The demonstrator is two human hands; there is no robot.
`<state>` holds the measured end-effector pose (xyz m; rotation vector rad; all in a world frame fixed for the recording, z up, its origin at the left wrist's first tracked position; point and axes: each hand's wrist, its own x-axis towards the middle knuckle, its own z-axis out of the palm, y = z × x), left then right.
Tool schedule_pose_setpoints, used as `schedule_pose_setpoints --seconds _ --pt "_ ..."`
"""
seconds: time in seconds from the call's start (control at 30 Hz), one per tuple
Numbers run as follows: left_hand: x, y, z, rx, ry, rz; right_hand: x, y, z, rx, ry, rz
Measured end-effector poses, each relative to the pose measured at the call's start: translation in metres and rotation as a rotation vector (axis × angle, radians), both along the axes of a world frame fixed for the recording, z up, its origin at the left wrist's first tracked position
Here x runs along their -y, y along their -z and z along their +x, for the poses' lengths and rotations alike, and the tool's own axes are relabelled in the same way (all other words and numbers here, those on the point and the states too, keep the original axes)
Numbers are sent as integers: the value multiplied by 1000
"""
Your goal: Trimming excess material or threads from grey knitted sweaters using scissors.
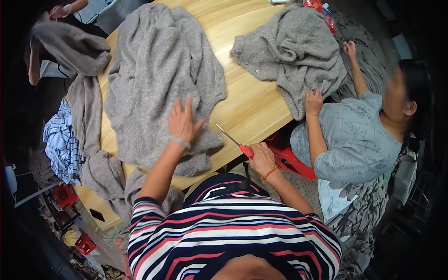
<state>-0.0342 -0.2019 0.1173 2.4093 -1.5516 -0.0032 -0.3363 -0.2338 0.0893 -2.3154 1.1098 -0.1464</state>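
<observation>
A large grey knit cardigan (144, 79) lies spread over the wooden table in front of me. My left hand (183, 123) rests on its lower part, palm down with fingers spread, holding nothing. In my right hand (262, 158), near the table's front edge, are red-handled scissors (246, 150). Their slim metal blades look closed and point up and left, toward a small button at the cardigan's edge. The blades appear apart from the knit, and my fingers partly cover the handle.
A co-worker (350, 135) at the right handles another grey buttoned cardigan (298, 51). Someone at the far left lifts a dark grey knit piece (74, 46). Blue-and-white checked cloth (63, 140) hangs by the left edge. A red stool (291, 161) stands right of me.
</observation>
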Motion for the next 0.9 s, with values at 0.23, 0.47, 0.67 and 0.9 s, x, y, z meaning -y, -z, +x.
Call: schedule_pose_setpoints --seconds 0.23,0.47,0.67,0.9 --pt "8 139 104 -886 -236 -354 27 -33 36 -23 -57 118" --pt "14 139 100 -1273 -367 -409 52 -56 84 -167 -224 198" --pt "12 151 106 -1183 -197 -441 56 -56 85 -281 -236 274" --pt "26 87 61 -354 -211 -355 50 -55 39 -299 -116 289"
